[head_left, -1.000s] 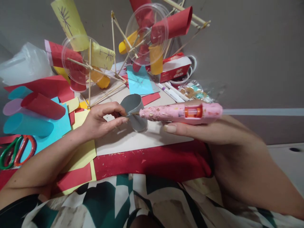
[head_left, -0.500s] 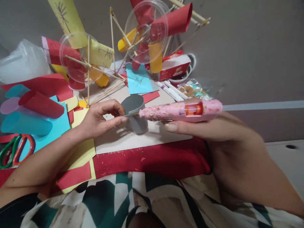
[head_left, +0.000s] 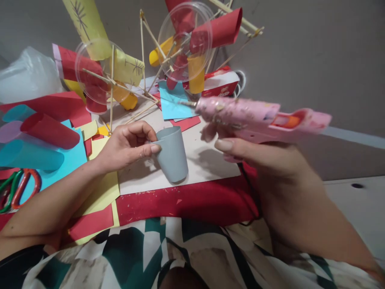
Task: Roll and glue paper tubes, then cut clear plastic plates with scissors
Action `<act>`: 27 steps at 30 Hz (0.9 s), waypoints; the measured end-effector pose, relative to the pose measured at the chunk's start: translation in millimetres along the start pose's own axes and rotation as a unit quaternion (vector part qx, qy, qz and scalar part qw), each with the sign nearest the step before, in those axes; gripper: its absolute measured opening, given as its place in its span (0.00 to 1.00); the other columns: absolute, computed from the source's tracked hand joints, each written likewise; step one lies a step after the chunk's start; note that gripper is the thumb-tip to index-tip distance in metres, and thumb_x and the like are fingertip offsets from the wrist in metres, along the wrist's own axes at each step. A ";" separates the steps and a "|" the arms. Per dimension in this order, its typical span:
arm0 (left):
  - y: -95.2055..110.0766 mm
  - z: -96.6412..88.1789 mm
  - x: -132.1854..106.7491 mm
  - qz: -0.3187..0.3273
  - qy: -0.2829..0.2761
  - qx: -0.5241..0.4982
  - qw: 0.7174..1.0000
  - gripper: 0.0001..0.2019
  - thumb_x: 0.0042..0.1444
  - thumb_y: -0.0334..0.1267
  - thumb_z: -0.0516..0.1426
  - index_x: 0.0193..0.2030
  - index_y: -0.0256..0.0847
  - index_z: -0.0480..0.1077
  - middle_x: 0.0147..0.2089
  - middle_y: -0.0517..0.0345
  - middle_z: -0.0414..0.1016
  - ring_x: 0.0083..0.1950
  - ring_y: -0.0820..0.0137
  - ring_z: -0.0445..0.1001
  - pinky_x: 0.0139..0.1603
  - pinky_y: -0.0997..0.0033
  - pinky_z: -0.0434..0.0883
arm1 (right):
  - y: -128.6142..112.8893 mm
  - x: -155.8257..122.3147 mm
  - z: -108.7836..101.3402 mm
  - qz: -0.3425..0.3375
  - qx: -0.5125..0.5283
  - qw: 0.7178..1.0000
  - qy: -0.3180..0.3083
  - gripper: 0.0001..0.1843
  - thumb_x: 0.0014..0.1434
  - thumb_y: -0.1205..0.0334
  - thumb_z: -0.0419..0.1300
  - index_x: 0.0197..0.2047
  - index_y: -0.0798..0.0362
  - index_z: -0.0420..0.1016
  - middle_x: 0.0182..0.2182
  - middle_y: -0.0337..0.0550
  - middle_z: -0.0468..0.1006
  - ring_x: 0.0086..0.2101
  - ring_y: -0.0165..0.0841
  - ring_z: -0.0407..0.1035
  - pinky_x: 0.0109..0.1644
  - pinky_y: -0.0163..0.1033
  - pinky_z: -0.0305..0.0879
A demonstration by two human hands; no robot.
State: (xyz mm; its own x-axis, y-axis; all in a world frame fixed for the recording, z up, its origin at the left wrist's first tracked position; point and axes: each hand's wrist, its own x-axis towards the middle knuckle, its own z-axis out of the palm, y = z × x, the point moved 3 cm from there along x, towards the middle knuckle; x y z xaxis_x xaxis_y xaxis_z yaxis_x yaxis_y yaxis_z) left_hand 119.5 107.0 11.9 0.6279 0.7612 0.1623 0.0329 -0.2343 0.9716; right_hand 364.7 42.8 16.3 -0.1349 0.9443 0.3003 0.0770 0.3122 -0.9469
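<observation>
My left hand (head_left: 134, 140) pinches the loose edge of a rolled grey paper tube (head_left: 173, 156) between thumb and fingers. The tube leans on a white sheet (head_left: 207, 168), its open end up. In my right hand (head_left: 255, 156) is a pink glue gun (head_left: 237, 112), worn and crusted along its barrel, with an orange part showing near its rear. Its metal nozzle points left, above and apart from the tube. Some right-hand fingers are hidden behind the glue gun.
Stick frames carrying plastic discs (head_left: 207, 24) and coloured paper tubes stand at the back. On the left lie rolled tubes (head_left: 33, 156), coloured sheets and scissors (head_left: 27, 186). A red box (head_left: 221, 86) sits behind the glue gun; a red cloth (head_left: 180, 204) lies in front.
My right hand has lifted the glue gun up and right, taking its nozzle away from the grey tube's edge. The tube has tilted, with its lower end nearer to me.
</observation>
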 end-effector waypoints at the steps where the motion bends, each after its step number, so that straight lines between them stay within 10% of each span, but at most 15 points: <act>1: 0.5 3.1 -0.7 -0.010 -0.011 -0.004 1.000 0.10 0.54 0.36 0.70 0.34 0.37 0.72 0.27 0.62 0.73 0.26 0.78 0.69 0.26 0.80 0.67 | 2.0 2.6 2.4 0.000 0.011 1.000 0.007 0.18 0.58 0.57 0.71 0.52 0.40 0.81 0.49 0.38 0.82 0.49 0.38 0.78 0.50 0.43 0.80; 12: 4.5 25.8 -10.5 -0.081 -0.065 -0.014 0.994 0.09 0.57 0.36 0.67 0.32 0.36 0.72 0.27 0.61 0.73 0.28 0.76 0.69 0.29 0.77 0.66 | 19.0 0.8 37.7 0.033 -0.008 0.998 -0.043 0.09 0.60 0.61 0.66 0.45 0.48 0.76 0.37 0.40 0.80 0.39 0.35 0.76 0.42 0.42 0.75; 27: 4.6 33.3 -14.1 -0.092 -0.061 -0.062 0.992 0.13 0.54 0.39 0.69 0.30 0.34 0.71 0.26 0.64 0.69 0.28 0.78 0.65 0.30 0.78 0.63 | 11.6 -0.9 36.0 0.006 -0.090 0.994 -0.068 0.08 0.61 0.59 0.66 0.43 0.49 0.76 0.36 0.40 0.78 0.35 0.33 0.73 0.39 0.40 0.73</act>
State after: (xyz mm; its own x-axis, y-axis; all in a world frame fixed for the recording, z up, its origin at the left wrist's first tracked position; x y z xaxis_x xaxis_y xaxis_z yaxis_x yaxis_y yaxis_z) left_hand 136.8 75.1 8.3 0.7098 0.7035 -0.0351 0.0656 -0.0164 0.9977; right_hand 330.2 41.8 0.9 -0.2636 0.9289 0.2601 0.2537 0.3269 -0.9104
